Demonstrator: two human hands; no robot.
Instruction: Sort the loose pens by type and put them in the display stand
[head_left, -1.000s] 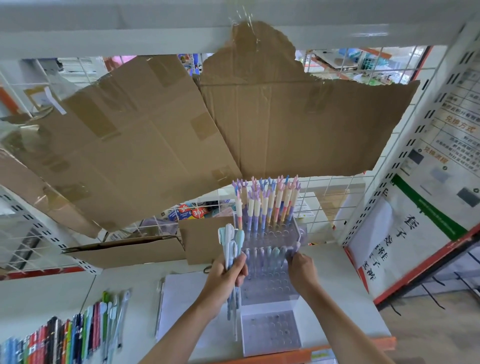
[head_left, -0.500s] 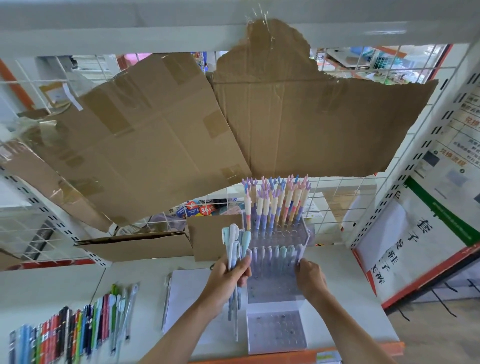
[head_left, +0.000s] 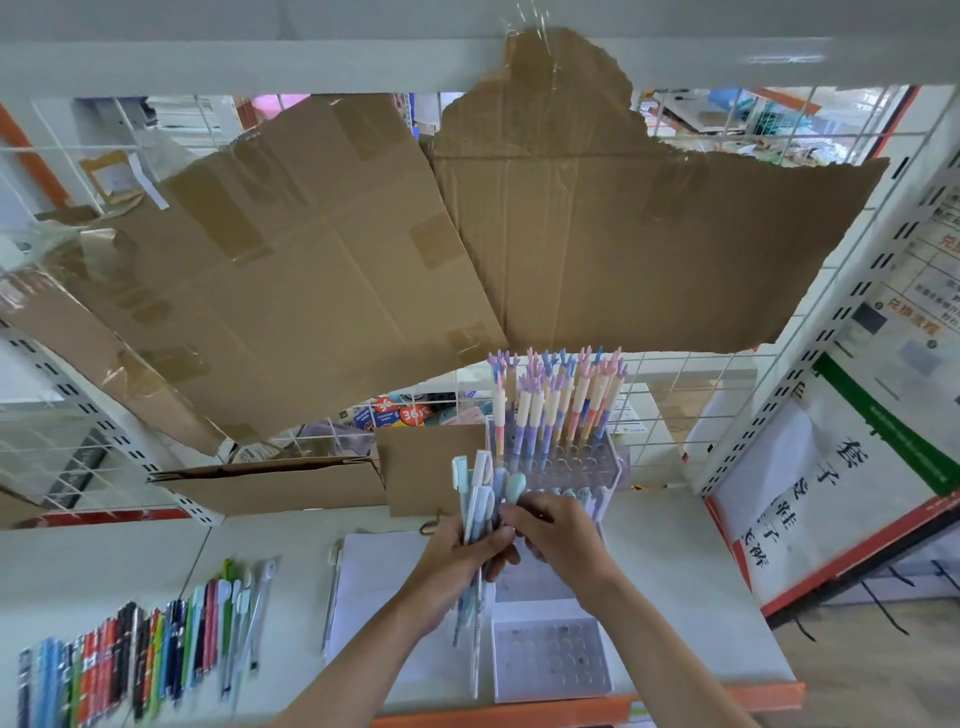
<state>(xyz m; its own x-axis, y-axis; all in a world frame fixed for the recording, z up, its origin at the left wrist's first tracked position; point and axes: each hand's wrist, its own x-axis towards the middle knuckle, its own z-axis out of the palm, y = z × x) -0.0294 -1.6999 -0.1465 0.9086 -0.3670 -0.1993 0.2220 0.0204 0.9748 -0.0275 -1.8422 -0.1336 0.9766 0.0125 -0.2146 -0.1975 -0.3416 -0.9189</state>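
My left hand (head_left: 460, 564) grips a bundle of pale blue and white pens (head_left: 480, 493), held upright in front of the clear tiered display stand (head_left: 550, 660). My right hand (head_left: 558, 538) has its fingers pinched on a pen in that bundle, just right of my left hand. The stand's back tier holds several pastel pens with antler-shaped tops (head_left: 556, 400); a middle tier shows a row of pale blue pen tops (head_left: 582, 492), partly hidden by my right hand. The front tier's holes look empty.
A row of several loose coloured pens (head_left: 145, 660) lies on the white shelf at the lower left. A single pen (head_left: 332, 597) lies beside a white sheet (head_left: 379, 582). Cardboard sheets (head_left: 597, 234) hang on the wire grid behind. An orange shelf edge (head_left: 701, 699) runs in front.
My right hand has left the stand's middle tier and moved left to the bundle in my left hand, where it now pinches a pen. The view shifted slightly.
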